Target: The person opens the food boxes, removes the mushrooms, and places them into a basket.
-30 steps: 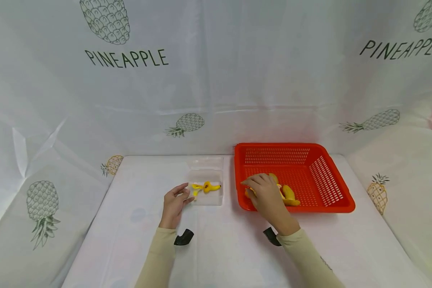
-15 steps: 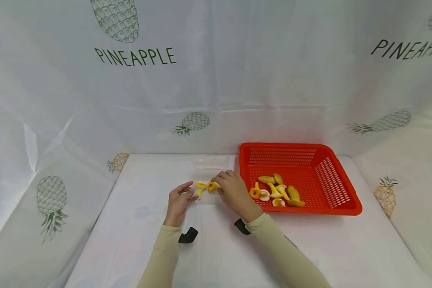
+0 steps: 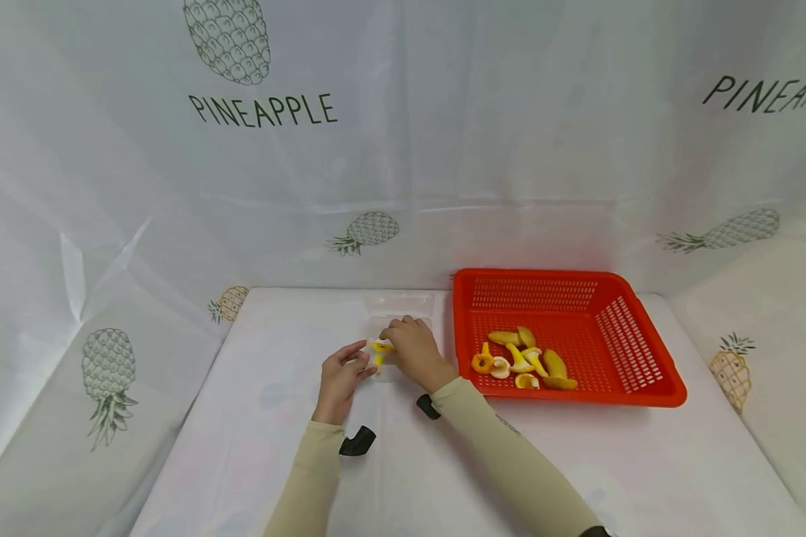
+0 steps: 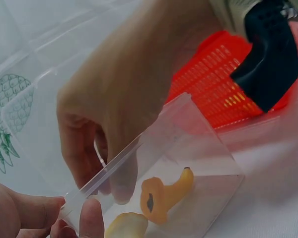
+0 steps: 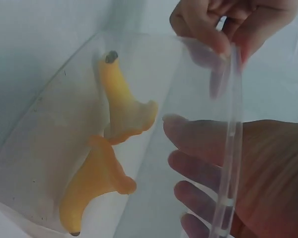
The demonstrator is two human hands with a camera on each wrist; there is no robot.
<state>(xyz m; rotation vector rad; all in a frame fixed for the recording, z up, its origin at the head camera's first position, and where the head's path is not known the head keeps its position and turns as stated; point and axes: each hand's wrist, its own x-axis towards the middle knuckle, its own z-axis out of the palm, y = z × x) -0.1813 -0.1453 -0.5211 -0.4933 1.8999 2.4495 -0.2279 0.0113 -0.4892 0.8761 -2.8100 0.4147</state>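
A clear plastic box [image 3: 384,377] lies on the table, its hinged lid [image 3: 401,302] open at the back. My left hand [image 3: 341,380] pinches the box's left rim between thumb and fingers. My right hand [image 3: 413,350] reaches over the rim. In the right wrist view its fingers [image 5: 198,166] show through the clear wall, loosely extended with nothing visible between them. Two yellow-orange trumpet-shaped mushrooms lie in the box: one mushroom [image 5: 121,101] stands above the other mushroom [image 5: 87,188] in that view. In the head view my right hand partly covers them.
A red perforated basket [image 3: 618,328] stands right of the box, with several yellow mushrooms [image 3: 556,365] and pale ones grouped toward its near left. A white cloth with pineapple prints [image 3: 372,227] hangs behind and beside the white table [image 3: 295,343].
My right hand has moved left, out of the red basket and to the box. My left hand stays at the box's left rim. The head view has shifted slightly.
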